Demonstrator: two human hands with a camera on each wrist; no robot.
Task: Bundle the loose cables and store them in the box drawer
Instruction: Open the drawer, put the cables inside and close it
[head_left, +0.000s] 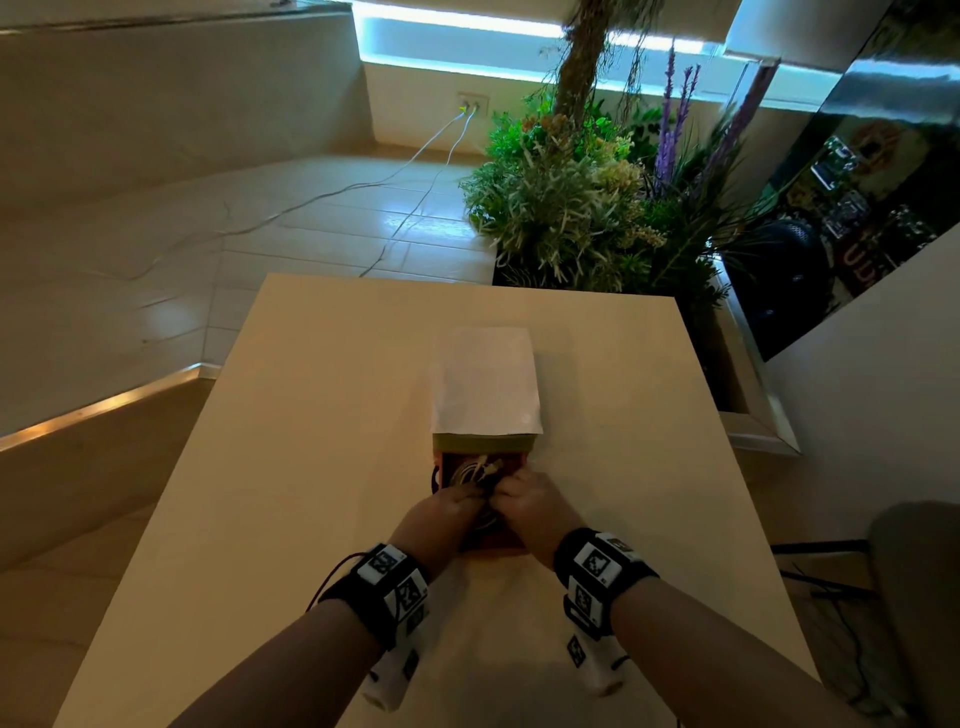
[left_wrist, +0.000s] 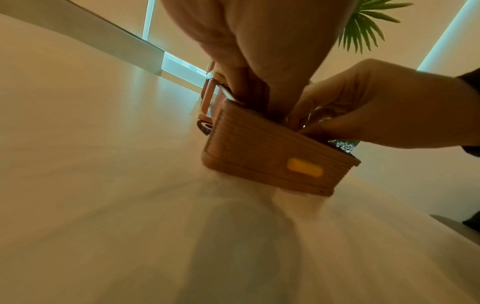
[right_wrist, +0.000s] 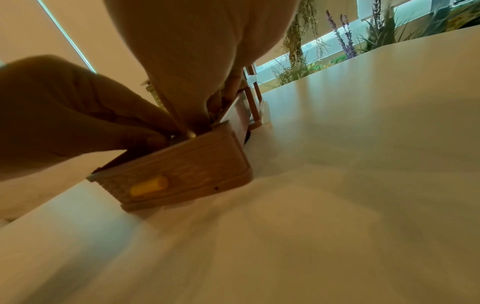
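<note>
- Ribbed tan plastic is the front of the pulled-out drawer (left_wrist: 272, 156), with a yellow tab (left_wrist: 305, 170) on it; the drawer sits low in the middle of the head view, drawn toward you out of the box (head_left: 485, 384) with the white top.
- Your left hand (head_left: 441, 512) and your right hand (head_left: 530, 501) meet over the open drawer, fingers curled down into it. Both seem to pinch the coiled cable bundle (head_left: 475, 475), but the exact hold is hidden between the fingers.
- The bundle lies inside the drawer, directly below and slightly beyond your knuckles, toward the upper side of the frame. Part of the coil and a pale connector end stand up above the drawer rim.
- The long axis of the drawer runs from you to the box, so closing means a push away from you, I think.
- Neither hand is clearly nearer; both are at the drawer.
- On the left side of the drawer a dark loop seems to hang over the wall; it may catch.
</note>
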